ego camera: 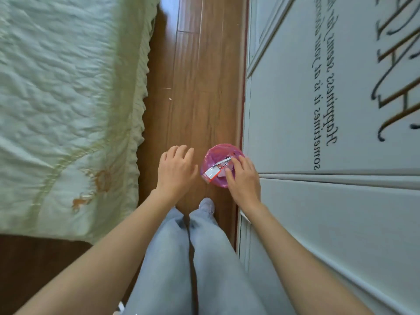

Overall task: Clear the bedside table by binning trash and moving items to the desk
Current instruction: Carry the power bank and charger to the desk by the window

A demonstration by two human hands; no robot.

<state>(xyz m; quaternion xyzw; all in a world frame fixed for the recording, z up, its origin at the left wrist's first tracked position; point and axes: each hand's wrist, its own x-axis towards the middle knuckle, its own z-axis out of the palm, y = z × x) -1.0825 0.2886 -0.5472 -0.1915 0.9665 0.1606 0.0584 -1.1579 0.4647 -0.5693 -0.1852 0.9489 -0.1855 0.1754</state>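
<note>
We are seeing a small round bin (223, 165), lined with a pink plastic bag, standing upright on the wooden floor at about one o'clock from our feet, close against the white wall. A silver and red wrapper (217, 170) is lying crumpled across its open mouth, atop some white scraps.

Bare forearms without sleeves, light blue-grey jeans (181, 258) on both legs, and one pale shoe (207, 206).
</note>
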